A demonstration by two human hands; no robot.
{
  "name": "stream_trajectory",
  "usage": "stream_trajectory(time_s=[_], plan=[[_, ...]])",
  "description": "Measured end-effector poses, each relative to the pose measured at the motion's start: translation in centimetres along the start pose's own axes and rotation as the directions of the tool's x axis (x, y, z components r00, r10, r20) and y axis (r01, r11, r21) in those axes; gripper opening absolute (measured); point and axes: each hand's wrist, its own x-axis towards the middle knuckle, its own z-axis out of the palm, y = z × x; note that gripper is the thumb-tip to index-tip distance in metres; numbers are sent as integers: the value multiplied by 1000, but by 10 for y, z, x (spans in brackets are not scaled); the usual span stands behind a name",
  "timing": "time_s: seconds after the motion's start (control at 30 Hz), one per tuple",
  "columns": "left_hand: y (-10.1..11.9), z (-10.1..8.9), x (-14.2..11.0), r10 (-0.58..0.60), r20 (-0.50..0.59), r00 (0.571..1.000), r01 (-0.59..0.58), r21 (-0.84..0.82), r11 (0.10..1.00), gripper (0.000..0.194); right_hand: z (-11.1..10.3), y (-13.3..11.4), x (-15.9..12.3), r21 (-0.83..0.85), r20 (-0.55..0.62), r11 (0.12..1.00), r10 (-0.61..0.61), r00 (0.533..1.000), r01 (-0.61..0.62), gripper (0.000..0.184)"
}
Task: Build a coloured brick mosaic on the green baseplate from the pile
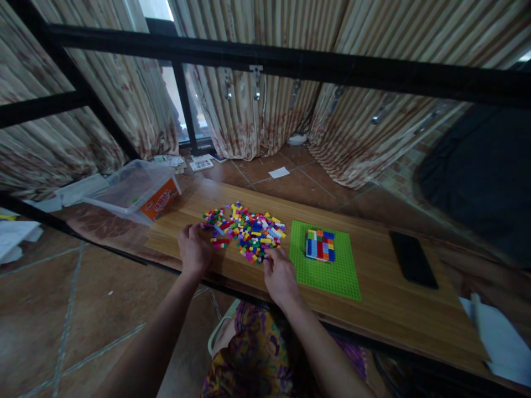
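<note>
Loose toy building bricks [257,226] in many colours lie in a spread-out pile on the wooden table. My left hand [194,250] is at the pile's left edge, its fingers curled close to the bricks; whatever is in them is hidden. At the pile's near right edge, my right hand [281,275] has thumb and fingers drawn together beside the bricks, and anything between them is too small to make out. Just right of that hand lies a green studded baseplate [326,281]. A low block of multicoloured bricks [320,245] stands on it.
A clear plastic box [124,190] with an orange label stands at the table's left end. Right of the baseplate lies a black phone [412,258]. A dark metal rail [265,50] crosses above the table's far side. White paper [500,337] is at the right end.
</note>
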Motion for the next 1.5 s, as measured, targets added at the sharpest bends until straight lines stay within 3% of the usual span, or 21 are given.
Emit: stream_trajectory(time_s=[0.17, 0.27, 0.47, 0.6, 0.77, 0.93, 1.1, 1.27, 1.4, 1.5], plan=[[1, 14, 13, 11, 24, 1000, -10, -17, 1000, 34, -10, 2, 14, 8, -38, 1000, -26, 999, 26, 26], [2, 17, 15, -5, 23, 1000, 6, -22, 1000, 32, -13, 3, 28, -73, -29, 995, -66, 997, 64, 30], [1, 16, 15, 0, 18, 1000, 1, -39, 999, 31, 1, 8, 49, -268, 99, 961, -37, 994, 62, 28], [2, 17, 16, -1, 17, 1000, 2, -33, 999, 29, 6, 12, 51, -277, 80, 959, -40, 996, 61, 24], [3, 17, 18, -3, 28, 1000, 4, -15, 1000, 28, -2, 8, 45, -202, 27, 975, -87, 996, 90, 17], [1, 18, 18, -3, 28, 1000, 2, 9, 1000, 29, -17, 7, 24, 90, -95, 993, -70, 993, 78, 10], [0, 19, 19, -20, 34, 999, 19, 22, 1000, 33, -41, 33, -8, 264, -217, 964, 88, 972, -28, 16], [1, 18, 21, -36, 48, 998, 35, 19, 999, 33, -73, 80, -33, 276, -341, 950, 237, 910, -144, 25], [1, 19, 22, -46, 45, 998, 46, 2, 999, 33, -95, 108, -35, 220, -393, 949, 298, 870, -226, 32], [0, 19, 22, -43, 32, 999, 43, -11, 999, 30, -106, 115, -22, 203, -418, 944, 323, 849, -259, 35]])
